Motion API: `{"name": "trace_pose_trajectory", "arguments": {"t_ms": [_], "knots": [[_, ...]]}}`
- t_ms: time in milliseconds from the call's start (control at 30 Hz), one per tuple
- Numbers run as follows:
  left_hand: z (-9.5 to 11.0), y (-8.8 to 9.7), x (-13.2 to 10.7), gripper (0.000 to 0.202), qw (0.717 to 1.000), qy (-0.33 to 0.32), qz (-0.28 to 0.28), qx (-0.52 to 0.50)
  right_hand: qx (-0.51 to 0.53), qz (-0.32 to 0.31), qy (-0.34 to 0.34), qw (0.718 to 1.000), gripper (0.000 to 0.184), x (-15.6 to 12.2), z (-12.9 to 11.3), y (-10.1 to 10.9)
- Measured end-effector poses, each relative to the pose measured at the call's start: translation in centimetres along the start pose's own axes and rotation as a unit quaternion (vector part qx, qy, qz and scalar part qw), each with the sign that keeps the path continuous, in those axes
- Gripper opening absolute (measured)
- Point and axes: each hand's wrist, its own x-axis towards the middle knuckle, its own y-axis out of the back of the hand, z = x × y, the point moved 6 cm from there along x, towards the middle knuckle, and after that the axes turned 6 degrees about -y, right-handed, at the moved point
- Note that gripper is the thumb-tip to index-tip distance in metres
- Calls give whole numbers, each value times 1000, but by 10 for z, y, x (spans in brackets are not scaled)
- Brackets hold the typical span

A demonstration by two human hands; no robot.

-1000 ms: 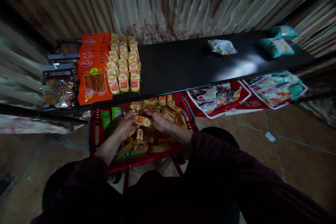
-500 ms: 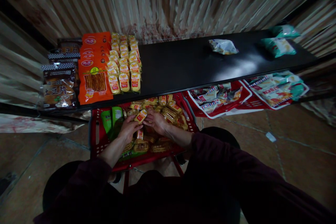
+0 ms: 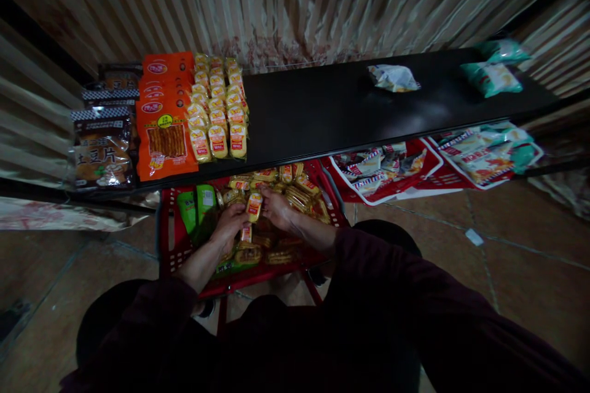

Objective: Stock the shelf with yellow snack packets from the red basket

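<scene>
Over a red basket (image 3: 342,219) I hold one small yellow snack pack (image 3: 254,207) with a red and white label, roughly upright. My left hand (image 3: 231,223) grips its left side. The fingers of my right hand (image 3: 278,209) close on its right upper edge. Beneath and around my hands lie several more yellow biscuit packs (image 3: 297,198) in clear wrap. Green bags (image 3: 206,204) stand at the basket's left side. On the black shelf (image 3: 304,113) above, matching yellow packs (image 3: 218,140) stand in columns beside orange snack bags (image 3: 166,141).
Dark potato-chip bags (image 3: 102,150) fill the shelf's left end. A white bag (image 3: 394,78) and teal bags (image 3: 492,79) lie toward its right. Two more baskets (image 3: 436,167) with snack bags sit under the shelf's front edge. A pleated curtain (image 3: 276,0) hangs behind.
The yellow pack has turned from slanted to nearly upright and shifted slightly right. My right fingers, which were apart beside it, now touch its edge.
</scene>
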Motion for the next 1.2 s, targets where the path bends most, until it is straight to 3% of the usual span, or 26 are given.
{"name": "trace_pose_trajectory", "arguments": {"t_ms": [333,633,900,1067,1200], "knots": [[-2,-8,0,34,998,-40,-29,36,32,-40,22,998,15,-3,-4,-10],[0,0,6,33,993,-89,38,65,-5,-20,-30,999,21,-1,10,-3],[-2,1,8,30,987,-118,19,106,-2,-14,-56,998,25,-1,18,-4],[0,5,11,28,971,-155,36,181,21,-33,-70,997,24,-7,18,-8],[6,6,8,38,958,-159,53,233,20,-44,-55,997,24,-10,17,-9]]}}
